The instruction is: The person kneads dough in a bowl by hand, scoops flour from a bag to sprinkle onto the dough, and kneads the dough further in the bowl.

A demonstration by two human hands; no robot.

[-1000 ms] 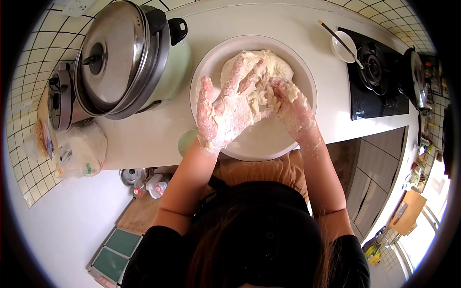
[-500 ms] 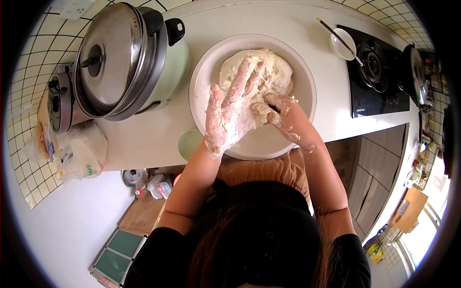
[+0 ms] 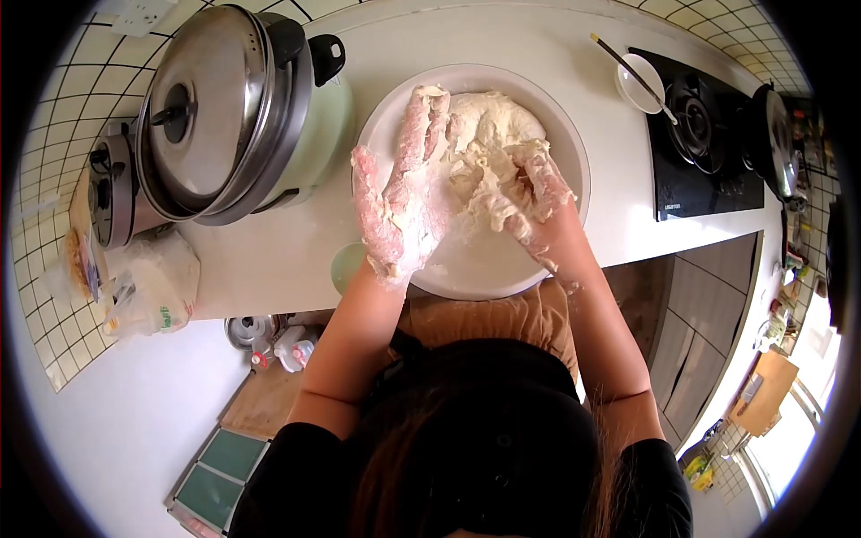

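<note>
A wide, pale bowl (image 3: pixel 574 134) holds a lump of sticky, whitish dough (image 3: pixel 493 117) against its far side. Over the bowl's left part is my left hand (image 3: pixel 408 197), palm up and coated in dough and flour, with its thumb apart from the fingers. My right hand (image 3: pixel 538 193) is at the right part of the bowl, its fingers curled inward with bits of dough stuck on them. A ragged strand of dough lies between its fingers and the main lump.
A large lidded steel pot (image 3: pixel 211 108) stands at the left, near a plastic bag (image 3: pixel 157 282). Beside the bowl is a light green round dish (image 3: pixel 348 267). At the right, a white bowl (image 3: pixel 639 82) with chopsticks sits by the black stove (image 3: pixel 708 193).
My left hand has moved left, away from the dough and my right hand. My right hand's fingers have curled and shifted at the lump's near side.
</note>
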